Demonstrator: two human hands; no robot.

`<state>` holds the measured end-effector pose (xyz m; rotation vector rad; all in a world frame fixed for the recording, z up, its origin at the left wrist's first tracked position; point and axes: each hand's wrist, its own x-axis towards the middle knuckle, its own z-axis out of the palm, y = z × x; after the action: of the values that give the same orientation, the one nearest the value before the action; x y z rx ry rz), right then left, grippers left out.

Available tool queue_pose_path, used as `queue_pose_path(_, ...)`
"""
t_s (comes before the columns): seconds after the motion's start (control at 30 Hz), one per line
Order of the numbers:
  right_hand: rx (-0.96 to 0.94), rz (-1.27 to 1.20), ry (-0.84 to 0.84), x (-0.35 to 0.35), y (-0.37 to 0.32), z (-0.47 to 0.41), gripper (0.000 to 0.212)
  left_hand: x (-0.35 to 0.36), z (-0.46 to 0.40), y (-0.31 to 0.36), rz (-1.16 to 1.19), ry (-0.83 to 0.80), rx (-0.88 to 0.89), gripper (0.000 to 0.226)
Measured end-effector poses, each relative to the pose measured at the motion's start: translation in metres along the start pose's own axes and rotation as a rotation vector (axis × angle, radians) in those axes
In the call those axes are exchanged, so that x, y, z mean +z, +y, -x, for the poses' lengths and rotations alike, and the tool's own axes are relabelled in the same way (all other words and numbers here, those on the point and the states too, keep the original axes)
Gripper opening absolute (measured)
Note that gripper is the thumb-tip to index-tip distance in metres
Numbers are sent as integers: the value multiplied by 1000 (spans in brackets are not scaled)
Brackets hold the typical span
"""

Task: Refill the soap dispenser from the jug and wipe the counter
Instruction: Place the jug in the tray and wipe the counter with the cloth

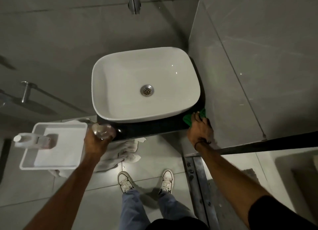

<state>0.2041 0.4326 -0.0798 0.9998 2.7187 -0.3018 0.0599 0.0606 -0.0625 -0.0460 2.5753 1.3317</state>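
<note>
A white basin (120,109) sits on a narrow black counter (151,129). My left hand (96,142) grips a clear soap dispenser bottle (103,130) at the counter's front left corner. My right hand (200,130) presses a green cloth (188,118) onto the counter's right end, against the tiled wall. A white jug (32,141) with a white cap lies on its side in a white tray (27,158) to the left of the counter.
A chrome tap (134,2) juts from the wall above the basin. A crumpled white towel (123,154) lies on the floor under the counter and tray. My feet in white shoes (146,180) stand on grey tiles. A metal floor rail (197,178) runs at the right.
</note>
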Motion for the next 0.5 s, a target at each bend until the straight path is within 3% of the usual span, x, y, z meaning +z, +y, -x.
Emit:
queue_pose_path(0.13,23,-72,-45,17,-27,15,78,-7,2,-14,-14,14,-11,49)
queue_pose_path(0.27,-112,-83,-80,35,-83,44,76,-24,11,-12,36,65,-81,63)
queue_pose_path(0.5,-310,-40,-176,59,-193,81,82,-76,16,-19,-20,204,-103,56)
